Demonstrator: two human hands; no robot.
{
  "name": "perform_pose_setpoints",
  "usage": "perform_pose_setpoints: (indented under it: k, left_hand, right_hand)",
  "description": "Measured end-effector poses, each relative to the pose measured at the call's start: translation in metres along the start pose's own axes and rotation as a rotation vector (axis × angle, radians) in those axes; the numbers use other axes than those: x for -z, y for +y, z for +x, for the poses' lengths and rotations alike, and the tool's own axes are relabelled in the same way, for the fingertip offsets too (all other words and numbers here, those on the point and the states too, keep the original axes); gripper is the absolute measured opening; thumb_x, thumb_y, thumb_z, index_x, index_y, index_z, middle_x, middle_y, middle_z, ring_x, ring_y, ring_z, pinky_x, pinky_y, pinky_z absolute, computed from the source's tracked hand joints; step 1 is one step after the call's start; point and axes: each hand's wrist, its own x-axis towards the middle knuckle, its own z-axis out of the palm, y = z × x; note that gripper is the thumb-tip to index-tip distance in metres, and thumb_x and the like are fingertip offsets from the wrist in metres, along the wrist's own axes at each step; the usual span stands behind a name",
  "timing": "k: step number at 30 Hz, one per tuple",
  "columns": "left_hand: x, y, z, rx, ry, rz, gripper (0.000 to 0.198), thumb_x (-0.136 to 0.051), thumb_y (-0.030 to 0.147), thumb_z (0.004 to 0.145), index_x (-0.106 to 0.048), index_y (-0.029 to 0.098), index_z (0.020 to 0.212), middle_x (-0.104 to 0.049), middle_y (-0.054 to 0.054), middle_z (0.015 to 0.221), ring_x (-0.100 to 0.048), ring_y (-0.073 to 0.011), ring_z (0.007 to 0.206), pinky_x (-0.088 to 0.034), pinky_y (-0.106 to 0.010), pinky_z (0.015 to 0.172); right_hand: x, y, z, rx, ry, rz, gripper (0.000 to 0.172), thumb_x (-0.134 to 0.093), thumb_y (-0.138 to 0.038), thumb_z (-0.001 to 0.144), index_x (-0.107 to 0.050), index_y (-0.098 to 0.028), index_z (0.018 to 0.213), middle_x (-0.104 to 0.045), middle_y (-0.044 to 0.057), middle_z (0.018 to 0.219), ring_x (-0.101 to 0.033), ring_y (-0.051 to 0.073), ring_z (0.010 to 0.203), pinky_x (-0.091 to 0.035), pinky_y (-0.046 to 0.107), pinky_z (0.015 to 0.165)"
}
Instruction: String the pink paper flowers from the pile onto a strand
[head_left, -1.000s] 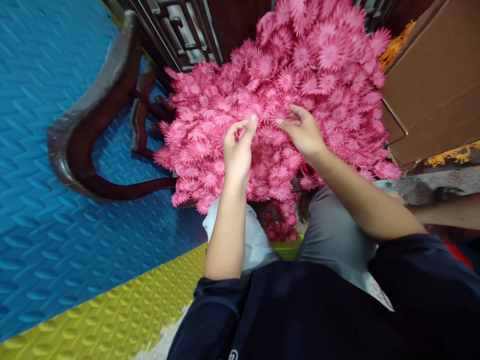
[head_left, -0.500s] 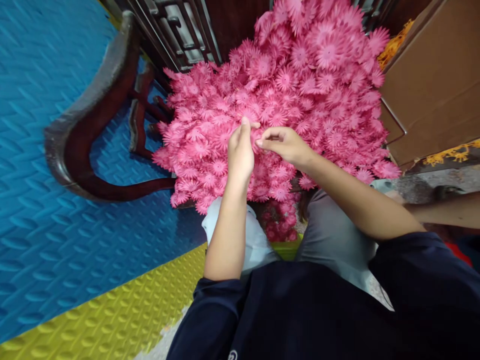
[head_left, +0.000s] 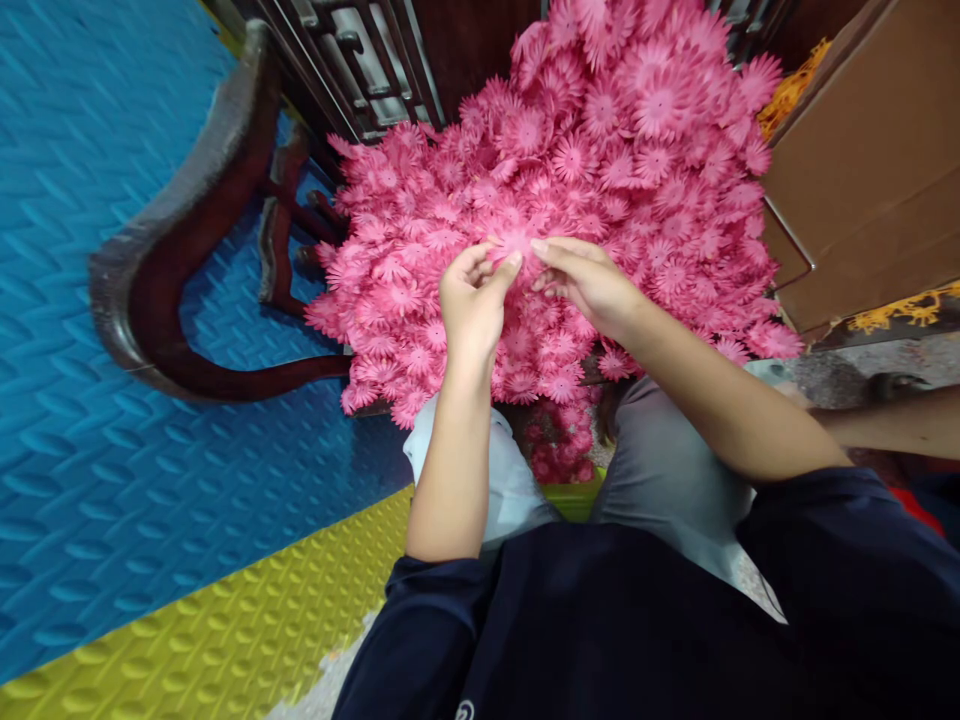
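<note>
Compared with half a second ago, spaced wider between left hand [head_left: 474, 298] and right hand [head_left: 591, 282]. At the left hand, changed from upright thumb to thumb angled toward the right hand. Now with a pink flower [head_left: 515, 238] in plain view, held between both hands' fingertips.

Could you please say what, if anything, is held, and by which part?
A pink flower, seemingly by its outer petals, between the left hand and right hand.
</note>
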Motion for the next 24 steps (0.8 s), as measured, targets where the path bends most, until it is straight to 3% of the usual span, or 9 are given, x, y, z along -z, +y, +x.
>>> perform_pose_setpoints:
  k: [5, 11, 18, 24]
  left_hand:
    - [-0.003, 0.01, -0.005, -0.014, -0.049, -0.013, 0.011, -0.073, 0.023, 0.074, -0.066, 0.019, 0.067, -0.065, 0.001, 0.069, -0.058, -0.0093, 0.065, -0.048, -0.024, 0.07]
    - [-0.005, 0.016, -0.009, 0.018, -0.056, -0.045, 0.012, -0.077, 0.022, 0.071, -0.068, 0.019, 0.063, -0.065, 0.003, 0.064, -0.057, -0.0095, 0.063, -0.046, -0.024, 0.068]
    - [-0.005, 0.017, -0.009, 0.047, -0.057, 0.001, 0.027, -0.079, 0.034, 0.069, -0.062, 0.018, 0.057, -0.055, 0.004, 0.056, -0.049, -0.0083, 0.056, -0.041, -0.024, 0.061]
    - [-0.01, 0.02, -0.015, 0.058, -0.077, 0.051, 0.048, -0.071, 0.046, 0.076, -0.043, 0.019, 0.047, -0.041, 0.004, 0.048, -0.048, -0.0105, 0.056, -0.041, -0.026, 0.059]
  right_hand:
    - [0.003, 0.0, 0.001, 0.073, -0.009, -0.002, 0.042, -0.08, -0.053, 0.057, -0.059, -0.019, 0.071, -0.053, -0.004, 0.067, -0.048, 0.007, 0.064, -0.04, 0.021, 0.061]
    - [0.002, -0.001, 0.0, 0.129, -0.01, -0.015, 0.043, -0.079, -0.056, 0.058, -0.06, -0.019, 0.07, -0.055, -0.003, 0.07, -0.047, 0.007, 0.067, -0.042, 0.022, 0.065]
    - [-0.001, -0.001, 0.0, 0.196, -0.02, -0.109, 0.048, -0.071, -0.062, 0.065, -0.054, -0.017, 0.063, -0.05, -0.004, 0.062, -0.045, 0.007, 0.064, -0.042, 0.023, 0.066]
    - [-0.005, 0.0, -0.002, 0.123, 0.041, -0.196, 0.051, -0.06, -0.068, 0.07, -0.048, -0.02, 0.058, -0.043, -0.003, 0.059, -0.042, 0.008, 0.061, -0.041, 0.024, 0.062]
